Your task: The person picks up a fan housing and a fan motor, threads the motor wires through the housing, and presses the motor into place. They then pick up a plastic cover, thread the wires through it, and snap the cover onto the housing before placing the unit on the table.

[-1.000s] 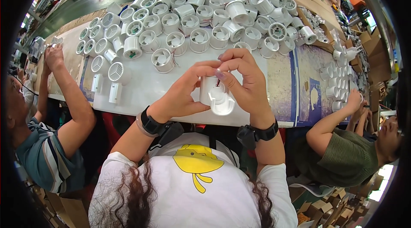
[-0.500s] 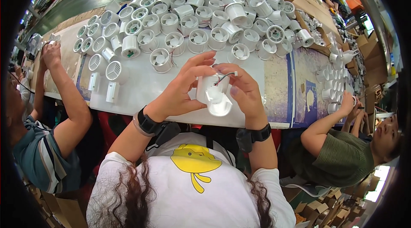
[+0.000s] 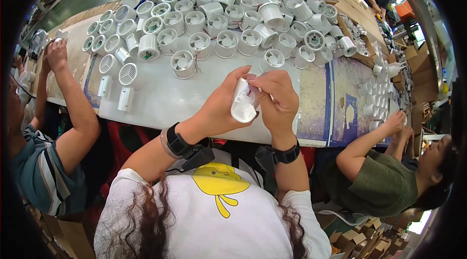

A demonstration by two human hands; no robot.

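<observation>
In front of me my left hand (image 3: 221,106) is wrapped round a white plastic fan housing (image 3: 244,108), its open, hollow end tilted toward me. A bit of thin reddish wire shows inside the opening. My right hand (image 3: 278,98) is closed, thumb and fingertips pinched together at the housing's upper right edge. Whatever lies between those fingertips is hidden. Nearest beyond my hands stand a white round fan (image 3: 183,64) with its blades up and another fan (image 3: 272,59).
Many white fan housings crowd the table's (image 3: 160,98) far side. Grilled housings with tube handles (image 3: 129,75) lie at left. Co-workers sit on both sides: one person's arm (image 3: 75,89) at left, another's forearm (image 3: 369,137) at right, near rows of white cups (image 3: 372,110).
The housing has turned in my left hand and its wire connector is out of sight. My right hand has shifted from holding the housing's side to a pinch at its upper edge.
</observation>
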